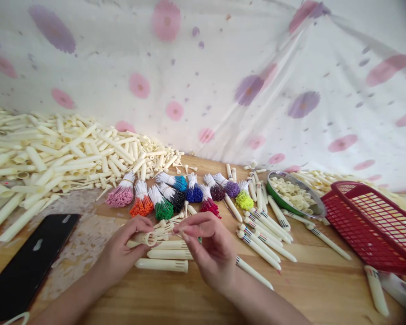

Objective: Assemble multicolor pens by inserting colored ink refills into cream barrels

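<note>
Left hand: the left hand [130, 239] has a narrow grip, thumb and fingers closed around a cream-coloured, hollow plastic tube piece [143, 238].
Held piece: it lies inside the left grip, above the middle of the table [176, 295], and its round open end comes out past the fingertips, on the side of the right hand [214, 248].
Right hand: its grip is also narrow, thumb and forefinger brought together just beside that open end; what is between the tips is too blurred, so I cannot tell it.
Row below the hands: cream plastic barrels with slotted ends [162, 265] lie side by side on the table, nearer to its front edge.
Coloured bundles: beyond the hands, thin white sticks with coloured ends [162, 205] are gathered in bunches, among them pink, orange, green, blue and yellow.
Left side of the table: a large heap of loose cream plastic tubes [54, 153] reaches toward the back edge; a flat black phone [32, 262] lies in front of it.
Right side of the table: cream pens with coloured slots [262, 250], a green round bowl with shiny rim [284, 206], holding small cream rings [292, 194], and a red plastic lattice basket [368, 230].
</note>
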Motion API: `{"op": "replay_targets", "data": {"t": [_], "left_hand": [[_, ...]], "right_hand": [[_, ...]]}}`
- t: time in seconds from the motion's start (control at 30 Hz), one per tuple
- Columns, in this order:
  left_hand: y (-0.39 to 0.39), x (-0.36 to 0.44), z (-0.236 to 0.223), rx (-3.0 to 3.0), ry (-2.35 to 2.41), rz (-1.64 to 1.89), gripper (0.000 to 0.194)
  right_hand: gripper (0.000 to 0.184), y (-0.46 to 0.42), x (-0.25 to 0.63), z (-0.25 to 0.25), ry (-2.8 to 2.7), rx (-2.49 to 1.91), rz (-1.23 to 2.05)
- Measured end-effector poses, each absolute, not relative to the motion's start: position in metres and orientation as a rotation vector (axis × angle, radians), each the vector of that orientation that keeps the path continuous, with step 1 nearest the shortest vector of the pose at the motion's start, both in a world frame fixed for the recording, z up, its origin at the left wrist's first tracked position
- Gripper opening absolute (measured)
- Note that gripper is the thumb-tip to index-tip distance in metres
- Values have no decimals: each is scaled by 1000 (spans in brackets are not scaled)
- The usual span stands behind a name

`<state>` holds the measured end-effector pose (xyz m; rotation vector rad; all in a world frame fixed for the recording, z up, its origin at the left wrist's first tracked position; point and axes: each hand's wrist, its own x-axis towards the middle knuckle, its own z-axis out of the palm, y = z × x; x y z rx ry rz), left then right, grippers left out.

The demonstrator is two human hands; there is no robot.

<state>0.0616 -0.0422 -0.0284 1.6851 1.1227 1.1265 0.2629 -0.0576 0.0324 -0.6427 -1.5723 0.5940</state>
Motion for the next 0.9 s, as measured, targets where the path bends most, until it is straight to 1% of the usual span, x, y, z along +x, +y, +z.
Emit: {"op": "replay_targets", "data": {"t": [0.07, 0.23, 0.47, 0.7, 0.9], "left_hand": [[-43, 62, -30, 1683, 1086, 1141, 10], [-43, 62, -32, 1687, 1020, 1222, 9], [-41, 59, -34, 1674, 1022, 1231, 10], [-42, 62, -30, 1686, 898, 1269, 18], [-42, 61, -29, 1695, 868, 1283, 20]], "right_hand": [[26, -60, 261, 31, -1651, -613, 547], [25, -60, 255, 32, -1777, -606, 484], [28, -63, 254, 34, -1907, -578, 401], [22, -62, 249, 30, -1733, -573, 514], [25, -64, 249, 31, -1713, -559, 539]]}}
